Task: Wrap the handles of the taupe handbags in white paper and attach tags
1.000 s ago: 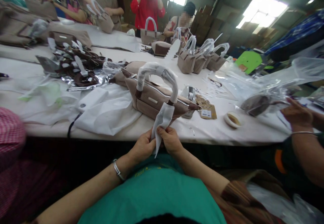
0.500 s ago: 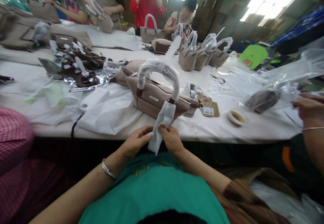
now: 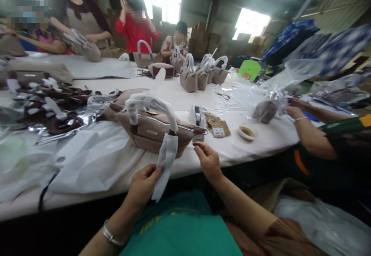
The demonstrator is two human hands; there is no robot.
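A taupe handbag with dark brown trim rests at the table's front edge, its handle wrapped in white film. From the handle's near end hangs a strip of white wrapping. My left hand pinches the lower part of this strip between thumb and fingers. Apart from the strip, my right hand is just in front of the bag's right end, fingers bent and drawn together; I see nothing in them. Behind that end stands a small grey-and-white device, partly hidden by the bag.
A brown tagged card and a tape roll lie to the right. Brown straps are heaped at left. Several wrapped bags stand farther back. At right, a co-worker's hands hold a plastic-covered item.
My right hand has let go of the white strip and moved right, toward the bag's end. My left hand still holds the strip. The view has swung to the right.
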